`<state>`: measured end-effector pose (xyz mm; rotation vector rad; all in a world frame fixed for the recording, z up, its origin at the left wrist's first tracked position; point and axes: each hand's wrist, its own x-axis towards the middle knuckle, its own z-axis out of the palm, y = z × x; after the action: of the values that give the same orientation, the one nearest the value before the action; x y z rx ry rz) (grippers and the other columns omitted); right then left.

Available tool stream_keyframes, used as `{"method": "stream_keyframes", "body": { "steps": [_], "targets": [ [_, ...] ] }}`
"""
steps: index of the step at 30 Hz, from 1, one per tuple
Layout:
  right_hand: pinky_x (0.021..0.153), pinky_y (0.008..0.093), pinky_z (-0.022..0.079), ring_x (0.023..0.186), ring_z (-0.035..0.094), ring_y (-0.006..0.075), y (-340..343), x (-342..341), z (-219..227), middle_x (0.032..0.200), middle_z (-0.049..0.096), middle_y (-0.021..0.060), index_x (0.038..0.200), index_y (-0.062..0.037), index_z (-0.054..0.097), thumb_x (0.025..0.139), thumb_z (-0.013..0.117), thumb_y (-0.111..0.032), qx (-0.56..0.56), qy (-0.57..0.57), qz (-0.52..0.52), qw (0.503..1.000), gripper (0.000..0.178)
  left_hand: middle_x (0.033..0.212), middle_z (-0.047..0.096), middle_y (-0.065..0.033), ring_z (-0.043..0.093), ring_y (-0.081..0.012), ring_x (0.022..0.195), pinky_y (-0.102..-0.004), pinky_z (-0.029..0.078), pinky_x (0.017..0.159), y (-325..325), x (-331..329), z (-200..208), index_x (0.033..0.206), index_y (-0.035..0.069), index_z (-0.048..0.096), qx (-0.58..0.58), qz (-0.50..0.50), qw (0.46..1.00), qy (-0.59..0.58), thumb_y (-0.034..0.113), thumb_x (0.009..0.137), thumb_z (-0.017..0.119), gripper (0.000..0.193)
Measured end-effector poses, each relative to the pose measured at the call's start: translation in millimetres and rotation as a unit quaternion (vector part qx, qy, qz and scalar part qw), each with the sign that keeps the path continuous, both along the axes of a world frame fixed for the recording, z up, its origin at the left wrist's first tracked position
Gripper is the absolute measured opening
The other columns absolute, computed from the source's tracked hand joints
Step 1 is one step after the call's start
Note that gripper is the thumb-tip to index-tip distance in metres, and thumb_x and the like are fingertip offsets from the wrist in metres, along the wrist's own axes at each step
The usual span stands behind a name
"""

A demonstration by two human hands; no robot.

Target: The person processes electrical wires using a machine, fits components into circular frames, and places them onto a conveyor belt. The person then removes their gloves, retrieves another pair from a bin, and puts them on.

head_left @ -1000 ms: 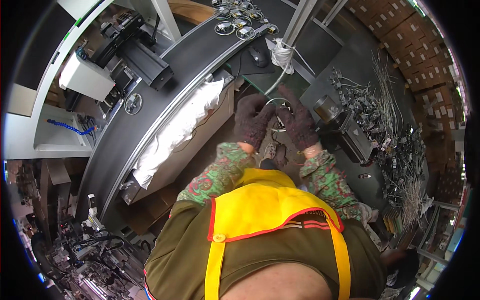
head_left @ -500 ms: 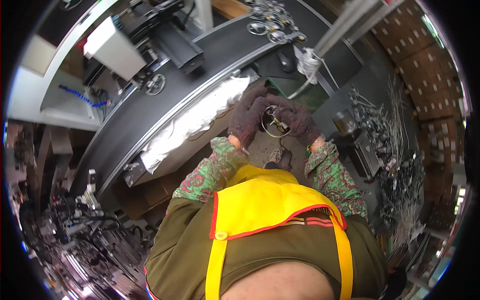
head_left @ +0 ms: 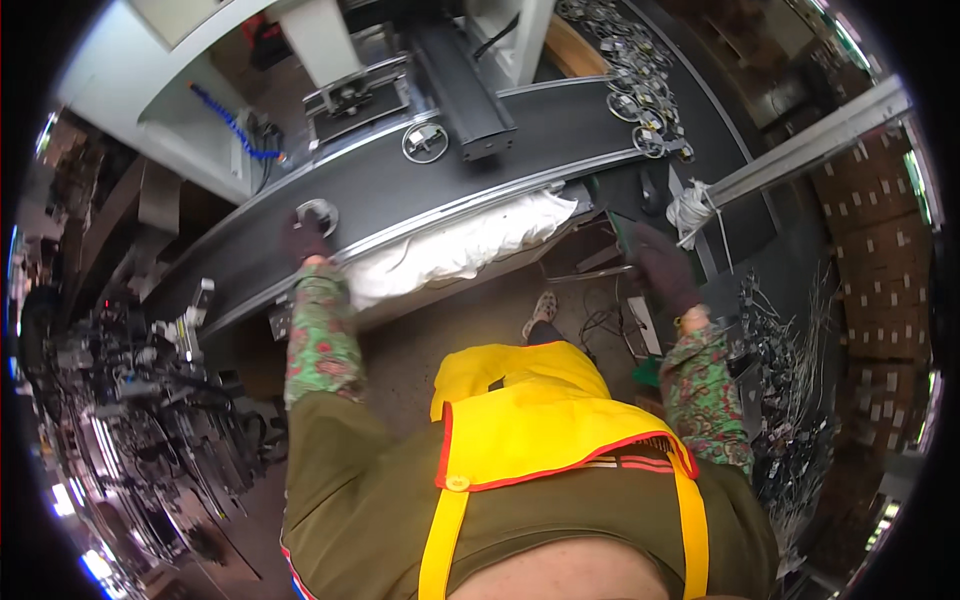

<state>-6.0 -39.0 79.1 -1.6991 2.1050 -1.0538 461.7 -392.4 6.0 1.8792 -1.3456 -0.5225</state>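
My left hand (head_left: 307,237), in a dark knitted glove, is over the near edge of the black conveyor belt (head_left: 370,192). Its fingers are closed on the rim of a round metal ring-shaped part (head_left: 323,212) at the belt's surface. Farther along the belt lies a similar ring-shaped part (head_left: 425,143) with small fittings inside it. My right hand (head_left: 664,268), gloved the same way, is out to the right beside a thin metal rod (head_left: 590,275). Motion blur hides its fingers, so I cannot make out whether it holds anything.
A white cloth (head_left: 460,243) hangs along the belt's front edge. Many ring-shaped parts (head_left: 645,100) are heaped at the far right end. A pale post (head_left: 810,140) slants in from the right, wrapped with white cord. Wires and metal pieces (head_left: 790,380) are piled beside my right arm.
My hands were together around a ring-shaped part in front of me. They have parted: the left has gone to the belt with a ring, the right outward to the right.
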Motion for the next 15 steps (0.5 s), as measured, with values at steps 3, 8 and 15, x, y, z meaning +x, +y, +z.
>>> {"method": "stream_keyframes", "body": {
  "steps": [3, 8, 15],
  "targets": [
    [0.057, 0.0295, 0.047, 0.063, 0.059, 0.0127, 27.0, -69.0, 11.4, 0.074, 0.061, 0.0039, 0.104, -0.0066, 0.067, 0.09, 0.059, -0.032, 0.132, -0.14, -0.166, 0.967, 0.03, 0.111, 0.066, -0.0215, 0.065, -0.0349, 0.097, -0.042, 0.05, 0.086, -13.5, 35.4, 24.9, 0.115, 0.003, 0.065, 0.009, -0.165, 0.978, -0.125, 0.031, 0.089, 0.061, 0.038],
    [0.056, 0.0345, 0.049, 0.067, 0.063, 0.0161, 64.1, -226.8, -32.7, 0.079, 0.064, 0.0041, 0.097, -0.0088, 0.065, 0.094, 0.054, -0.033, -0.024, -0.47, -0.299, 0.83, 0.026, 0.107, 0.068, -0.0182, 0.064, -0.0362, 0.101, -0.0437, 0.05, 0.091, 36.6, -62.4, 44.2, 0.116, 0.002, 0.065, 0.033, -0.196, 0.962, -0.185, 0.026, 0.087, 0.064, 0.038],
    [0.103, 0.0401, 0.038, 0.122, 0.047, 0.0286, -48.2, -317.8, -48.7, 0.133, 0.049, 0.0111, 0.138, -0.0059, 0.041, 0.089, 0.064, -0.026, 0.177, -0.229, -0.254, 0.923, 0.057, 0.143, 0.038, -0.0288, 0.04, -0.0459, 0.131, -0.0505, 0.033, 0.11, 107.4, -300.2, 27.8, 0.146, 0.008, 0.036, 0.007, -0.458, 0.869, -0.187, 0.033, 0.066, 0.083, 0.096]
  ]
}}
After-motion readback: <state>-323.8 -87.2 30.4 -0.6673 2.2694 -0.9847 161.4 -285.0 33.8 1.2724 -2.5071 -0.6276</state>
